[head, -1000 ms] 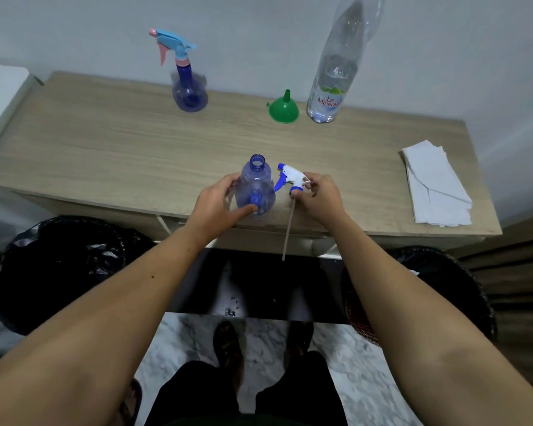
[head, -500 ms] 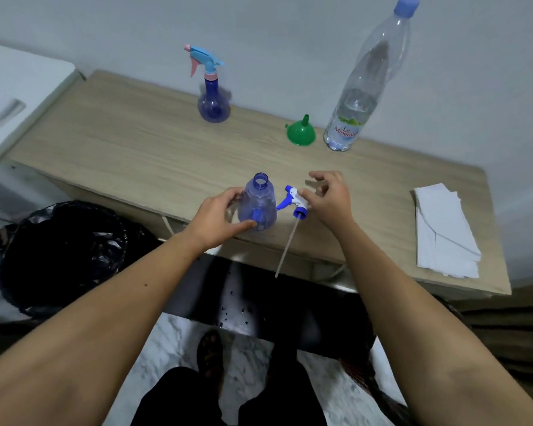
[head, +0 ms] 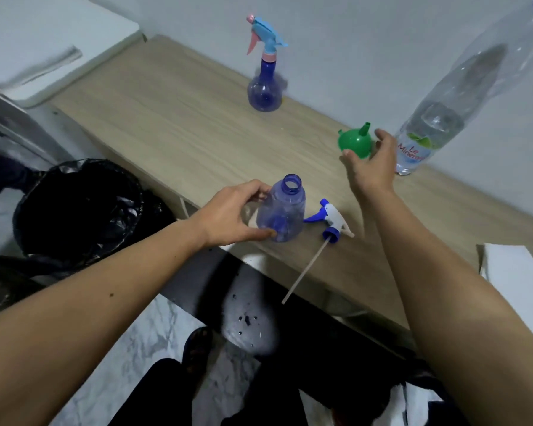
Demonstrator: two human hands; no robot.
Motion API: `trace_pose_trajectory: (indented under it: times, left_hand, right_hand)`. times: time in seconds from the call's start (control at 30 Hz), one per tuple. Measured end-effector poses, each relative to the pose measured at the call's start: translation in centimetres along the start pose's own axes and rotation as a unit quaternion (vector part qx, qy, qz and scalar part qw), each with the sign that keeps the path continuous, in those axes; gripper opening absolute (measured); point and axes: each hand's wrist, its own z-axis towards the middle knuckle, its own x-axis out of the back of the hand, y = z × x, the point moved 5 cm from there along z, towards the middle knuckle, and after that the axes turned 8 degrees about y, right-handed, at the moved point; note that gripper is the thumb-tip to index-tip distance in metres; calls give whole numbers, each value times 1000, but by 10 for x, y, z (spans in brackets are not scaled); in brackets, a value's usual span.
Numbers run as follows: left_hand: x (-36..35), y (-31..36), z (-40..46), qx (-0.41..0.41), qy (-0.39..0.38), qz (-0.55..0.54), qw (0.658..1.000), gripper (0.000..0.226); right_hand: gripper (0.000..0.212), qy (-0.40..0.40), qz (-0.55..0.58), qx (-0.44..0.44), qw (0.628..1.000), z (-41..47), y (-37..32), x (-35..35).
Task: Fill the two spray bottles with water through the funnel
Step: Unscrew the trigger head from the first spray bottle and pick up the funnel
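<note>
Head view: the left hand (head: 231, 215) has its grip curled round the open spray bottle (head: 281, 210), which stands uncapped near the front edge of the wooden bench (head: 173, 127), at centre frame. Just right of it the blue-and-white spray head (head: 331, 219) lies on its side, its dip tube (head: 305, 269) reaching past the bench edge. The right hand (head: 371, 161) is at the green funnel (head: 355, 142) in the right of the frame, thumb and fingers spread either side of it; whether they touch it I cannot tell. Beside it stands a clear water bottle (head: 437, 118). The second spray bottle (head: 265, 87), capped, stands at the upper centre by the wall. Folded white paper (head: 517, 272) lies at the right edge.
</note>
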Motion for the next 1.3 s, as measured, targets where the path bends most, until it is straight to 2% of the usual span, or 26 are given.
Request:
trace_pose_trajectory:
  times: [0.1, 0.23, 0.4, 0.53, 0.7, 0.97, 1.17, 1.3]
  left_hand:
    - [0, -1, 1, -2, 1, 0, 1000, 65]
    - [-2, -5, 2, 7, 0, -9, 1000, 67]
    - [-5, -5, 1, 1, 4, -18, 1000, 69]
    - [-6, -5, 1, -10, 6, 1, 1000, 69]
    - [-7, -2, -2, -6, -3, 20, 1000, 72]
    - [-3, 4, -4, 15, -22, 31, 999, 76]
    - [-1, 7, -5, 9, -33, 35, 999, 75]
    - [4, 12, -7, -4, -41, 35, 999, 74]
  right_hand:
    - [88, -4, -31, 12, 999, 15, 8, -17]
    - [75, 7, -66, 48, 997, 24, 11, -28]
    - [72, 5, -66, 54, 996, 17, 9, -23]
    - [73, 12, -34, 55, 998, 2, -6, -4]
    - [65, 7, 8, 77, 997, -40, -36, 37]
    - [52, -5, 13, 126, 992, -114, -91, 102]
    - [49, -16, 14, 123, 992, -149, -125, 132]
    - [64, -35, 51, 61, 996, -168, -132, 132]
